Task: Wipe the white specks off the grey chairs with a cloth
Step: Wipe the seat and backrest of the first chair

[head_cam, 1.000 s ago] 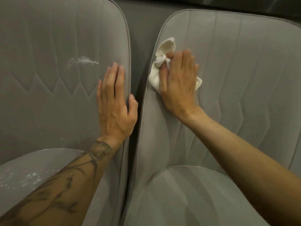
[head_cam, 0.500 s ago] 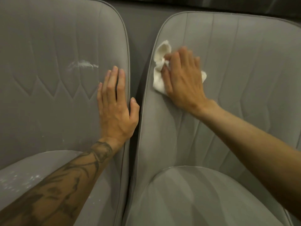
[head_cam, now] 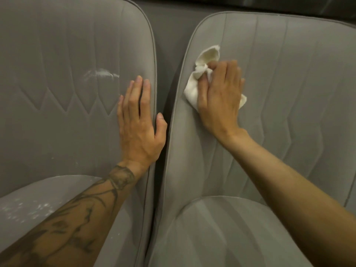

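Note:
Two grey upholstered chairs stand side by side. My right hand (head_cam: 219,95) presses a crumpled white cloth (head_cam: 194,81) flat against the backrest of the right chair (head_cam: 289,93), near its left edge. My left hand (head_cam: 139,124) lies open and flat on the right edge of the left chair's backrest (head_cam: 57,93), thumb hooked over the piping. A white smear (head_cam: 101,73) marks the left backrest just left of my fingertips. White specks (head_cam: 27,209) are scattered over the left chair's seat cushion at the lower left.
A narrow dark gap (head_cam: 163,93) runs between the two chairs. The right chair's seat cushion (head_cam: 221,237) fills the lower middle. A few faint specks (head_cam: 75,162) dot the lower part of the left backrest.
My right hand has rubbed the cloth over the right backrest, first up and then slightly back down. My left hand has stayed planted on the left chair.

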Demonstrator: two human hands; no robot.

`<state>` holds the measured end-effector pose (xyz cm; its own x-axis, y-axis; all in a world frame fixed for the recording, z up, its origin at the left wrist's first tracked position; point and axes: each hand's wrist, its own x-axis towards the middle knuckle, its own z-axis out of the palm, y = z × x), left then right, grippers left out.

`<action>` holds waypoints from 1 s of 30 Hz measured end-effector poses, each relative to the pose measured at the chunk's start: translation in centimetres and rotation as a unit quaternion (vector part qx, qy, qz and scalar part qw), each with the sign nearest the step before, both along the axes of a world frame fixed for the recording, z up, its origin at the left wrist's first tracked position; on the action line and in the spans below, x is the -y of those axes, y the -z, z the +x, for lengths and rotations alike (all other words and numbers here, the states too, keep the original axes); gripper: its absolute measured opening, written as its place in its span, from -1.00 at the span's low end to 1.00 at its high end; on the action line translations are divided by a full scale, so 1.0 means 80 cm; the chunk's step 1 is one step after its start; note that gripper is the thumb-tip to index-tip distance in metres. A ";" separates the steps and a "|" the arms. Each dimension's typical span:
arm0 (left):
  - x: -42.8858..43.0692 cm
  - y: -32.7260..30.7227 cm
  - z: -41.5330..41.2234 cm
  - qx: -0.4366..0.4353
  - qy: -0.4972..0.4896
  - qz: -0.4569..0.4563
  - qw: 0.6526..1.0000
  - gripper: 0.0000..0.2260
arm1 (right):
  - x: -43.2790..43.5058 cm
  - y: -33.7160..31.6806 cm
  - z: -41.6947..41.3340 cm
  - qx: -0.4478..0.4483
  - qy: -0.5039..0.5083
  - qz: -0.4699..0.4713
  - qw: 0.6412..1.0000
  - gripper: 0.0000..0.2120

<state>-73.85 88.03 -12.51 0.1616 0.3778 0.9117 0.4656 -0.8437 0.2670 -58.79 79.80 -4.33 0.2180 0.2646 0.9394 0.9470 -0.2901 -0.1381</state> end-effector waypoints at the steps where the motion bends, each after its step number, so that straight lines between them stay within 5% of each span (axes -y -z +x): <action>1: 0.000 0.000 0.000 -0.001 0.002 0.001 1.000 -0.34 | 0.003 0.015 -0.011 -0.008 -0.023 -0.009 1.000 -0.79; 7: 0.003 -0.001 -0.001 -0.003 0.001 -0.002 1.000 -0.34 | 0.013 -0.001 0.005 0.101 -0.028 -0.089 0.990 -0.80; 12: 0.002 0.000 -0.001 0.002 0.004 0.002 1.000 -0.35 | 0.004 0.015 -0.012 0.035 -0.030 -0.051 0.998 -0.76; 17: 0.001 0.001 -0.001 -0.002 0.013 -0.002 1.000 -0.34 | 0.029 0.025 0.004 0.192 -0.099 -0.179 0.960 -0.73; 21: -0.001 0.000 -0.001 -0.001 0.015 0.001 1.000 -0.34 | 0.001 -0.042 0.041 0.065 0.014 -0.010 0.998 -0.73; 23: 0.000 0.000 0.000 -0.002 0.012 0.003 1.000 -0.34 | -0.005 -0.013 0.020 0.011 0.017 0.031 0.999 -0.72; 27: 0.000 0.000 -0.003 -0.007 0.012 -0.001 1.000 -0.34 | 0.031 0.097 -0.020 0.032 -0.104 -0.094 0.990 -0.78; 30: 0.001 -0.001 -0.003 -0.010 0.017 0.000 1.000 -0.34 | 0.037 0.080 0.018 0.097 -0.062 -0.096 0.989 -0.83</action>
<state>-74.07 87.95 -12.41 0.1919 0.3726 0.9079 0.4416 -0.8590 0.2591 -57.33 76.84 -10.75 -0.0070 0.4545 0.8907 0.9800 -0.1739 0.0964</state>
